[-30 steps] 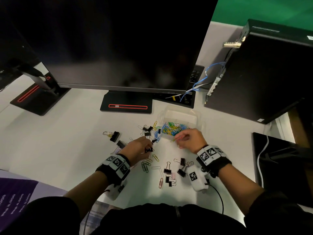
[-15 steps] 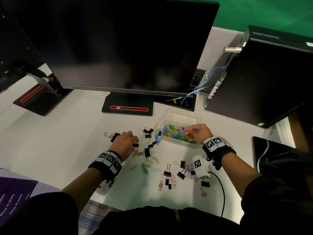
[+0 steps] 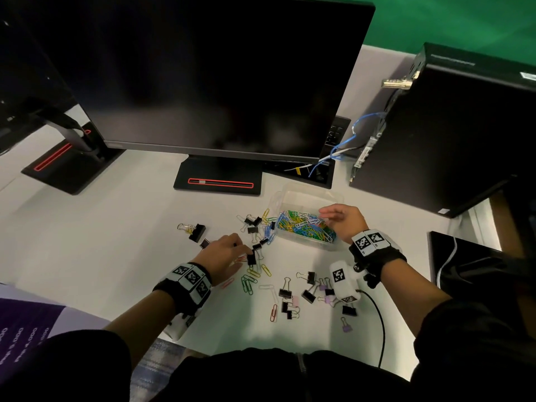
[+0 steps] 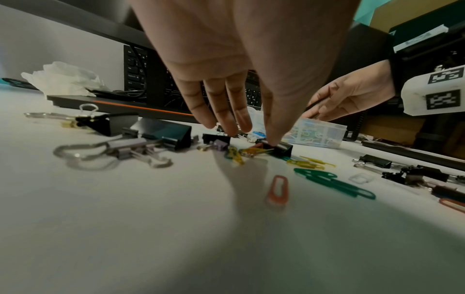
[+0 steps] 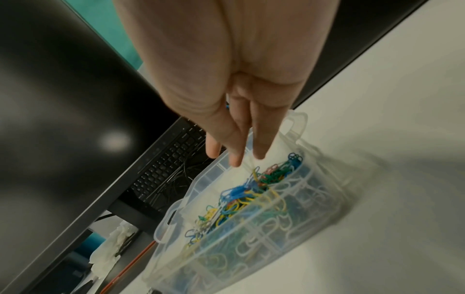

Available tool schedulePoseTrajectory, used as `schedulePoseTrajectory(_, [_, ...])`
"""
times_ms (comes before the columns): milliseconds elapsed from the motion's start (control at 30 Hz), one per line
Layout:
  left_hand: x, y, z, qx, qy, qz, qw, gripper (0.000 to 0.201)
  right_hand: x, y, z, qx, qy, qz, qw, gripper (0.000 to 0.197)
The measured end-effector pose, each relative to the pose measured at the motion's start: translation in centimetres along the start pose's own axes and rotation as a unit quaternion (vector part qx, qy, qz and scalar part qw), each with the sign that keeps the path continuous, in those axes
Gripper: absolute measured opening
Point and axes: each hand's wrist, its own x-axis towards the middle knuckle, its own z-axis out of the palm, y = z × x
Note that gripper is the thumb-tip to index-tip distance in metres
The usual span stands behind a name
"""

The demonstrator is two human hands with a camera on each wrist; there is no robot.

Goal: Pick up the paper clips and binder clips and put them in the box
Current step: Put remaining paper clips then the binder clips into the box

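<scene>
The left hand [image 3: 222,255] reaches down with straight, spread fingers, its thumb tip touching a small black binder clip [image 4: 279,148] just beyond it; that clip looks light and rigid, best pinched across its folded steel body, and its wire handles point back toward the wrist among yellow and green paper clips [image 4: 332,182] lying flat and thin, likely slippery to lift. The right hand [image 3: 343,221] hovers over the clear plastic box [image 5: 297,214], fingers straight and empty.
</scene>
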Motion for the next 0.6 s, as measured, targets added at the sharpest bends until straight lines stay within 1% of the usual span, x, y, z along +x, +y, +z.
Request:
schedulePoseTrajectory(100, [0.6,0.2,-0.2,0.002,-0.023,-0.016,1.0,0.033,-1.1,-0.9,0.1,-0.056,-0.001,-0.026,0.998,0.025])
schedulePoseTrajectory(200, [1.3,0.6,-0.4,0.008,-0.052,-0.044,0.998,0.04,-2.7,-2.6,1.0,-0.108,-0.012,-0.076,0.991,0.025])
schedulePoseTrajectory(267, [1.8,0.9,-0.4,0.007,-0.064,-0.054,0.996,0.042,-3.9,-3.6,2.3,-0.118,-0.034,-0.101,0.987,0.024])
schedulePoseTrajectory(333, [2.2,1.2,-0.3,0.011,-0.071,-0.058,0.996,0.038,-5.1,-4.1,4.0,-0.143,-0.078,-0.122,0.979,0.024])
schedulePoseTrajectory(400, [2.4,1.4,-0.2,0.013,-0.075,-0.065,0.995,0.031,-6.0,-4.1,5.8,-0.189,-0.127,-0.125,0.966,0.023])
schedulePoseTrajectory(500, [2.6,1.4,-0.5,-0.007,-0.069,-0.093,0.993,0.028,-6.9,-3.2,8.4,-0.253,-0.186,-0.1,0.944,0.02])
schedulePoseTrajectory(567, [2.6,1.3,-0.8,-0.024,-0.062,-0.115,0.991,0.029,-7.2,-2.8,9.7,-0.277,-0.198,-0.093,0.936,0.02])
schedulePoseTrajectory(600, [2.5,1.2,-1.0,-0.034,-0.058,-0.123,0.99,0.03,-7.3,-2.7,10.2,-0.282,-0.195,-0.095,0.935,0.024])
